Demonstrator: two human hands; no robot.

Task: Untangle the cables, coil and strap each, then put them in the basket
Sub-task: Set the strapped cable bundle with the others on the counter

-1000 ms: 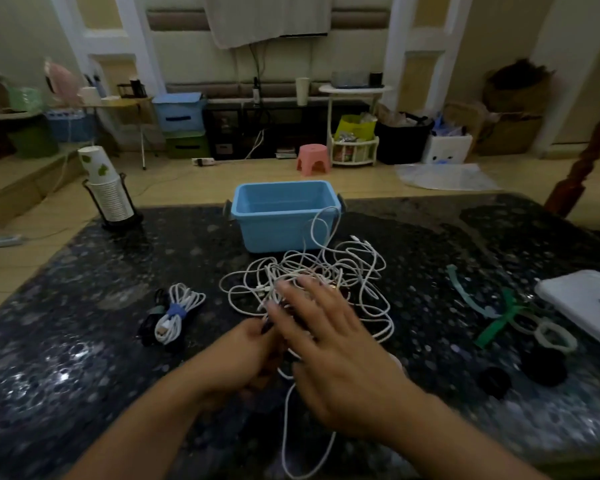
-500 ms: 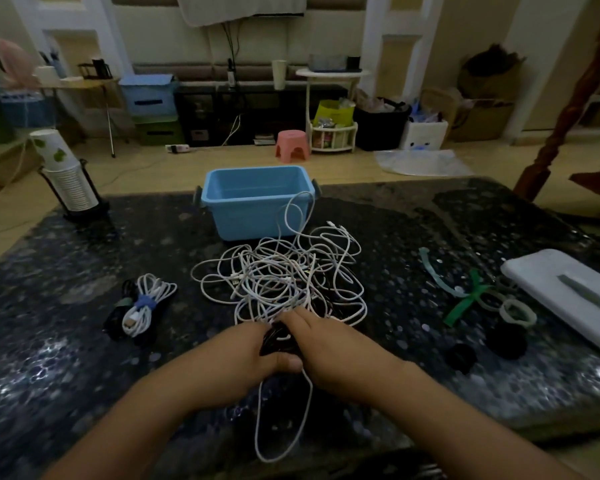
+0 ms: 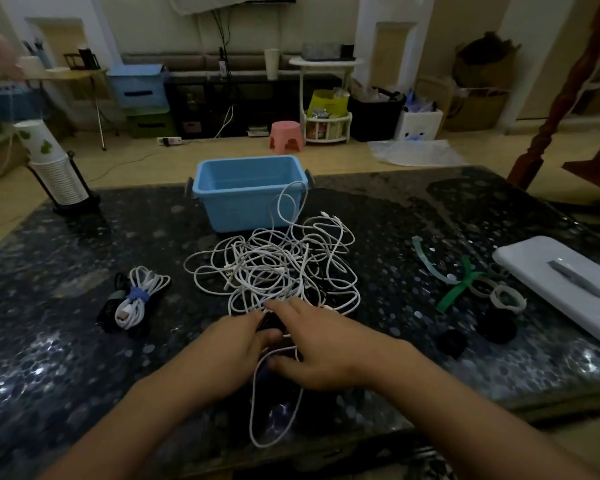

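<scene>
A tangled heap of white cables (image 3: 274, 265) with dark cable underneath lies in the middle of the dark speckled table (image 3: 49, 358). Behind it stands an empty blue basket (image 3: 246, 195); one white loop leans against its front wall. My left hand (image 3: 222, 351) grips a dark cable at the heap's near edge. My right hand (image 3: 323, 348) lies beside it, fingers stretched over the strands and touching them. A white loop (image 3: 274, 403) hangs toward me between my wrists. A coiled white cable with a blue strap (image 3: 136, 299) lies at the left, beside a coiled dark cable.
Green and pale straps (image 3: 461, 282) and white rings (image 3: 506, 299) lie at the right, with two black round things (image 3: 471, 337) nearer me. A white flat box (image 3: 565, 289) sits at the right edge. A stack of paper cups (image 3: 52, 168) stands at the back left.
My right hand has drawn back from on top of the heap to its near edge, then spread its fingers again. My left hand kept hold of the dark cable. The camera tilted slightly.
</scene>
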